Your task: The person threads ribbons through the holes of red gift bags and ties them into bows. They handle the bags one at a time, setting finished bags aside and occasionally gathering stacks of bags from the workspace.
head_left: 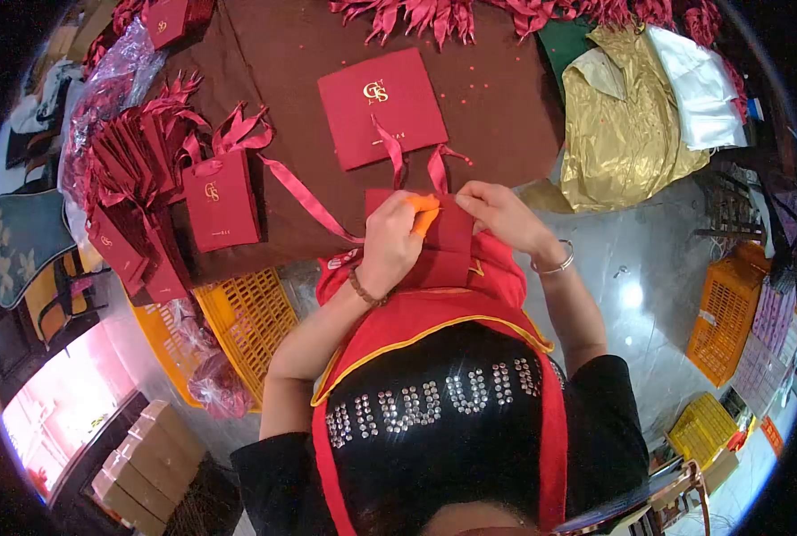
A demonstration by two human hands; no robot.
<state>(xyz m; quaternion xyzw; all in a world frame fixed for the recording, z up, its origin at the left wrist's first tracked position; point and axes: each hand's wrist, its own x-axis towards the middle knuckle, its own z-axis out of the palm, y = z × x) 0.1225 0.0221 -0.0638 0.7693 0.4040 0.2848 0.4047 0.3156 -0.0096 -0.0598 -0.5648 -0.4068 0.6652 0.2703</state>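
My left hand (pixel 389 243) is closed around a small orange-handled tool (pixel 423 213), whose tip is too small to make out. It is held against the top edge of a dark red paper bag (pixel 443 239) in front of my apron. My right hand (pixel 503 217) pinches the same bag near its upper right edge. A pink-red ribbon (pixel 438 165) rises from the bag's top, between my hands. Just beyond lies a flat red bag (pixel 382 107) with a gold logo. A long loose ribbon (pixel 314 198) trails across the table to the left.
Finished-looking red bags with ribbons (pixel 222 201) crowd the table's left side. More ribbons (pixel 416 13) lie along the far edge of the brown-covered table (pixel 278 80). Gold and white plastic sheets (pixel 613 134) hang at the right. Yellow-orange crates (pixel 247 322) stand below left.
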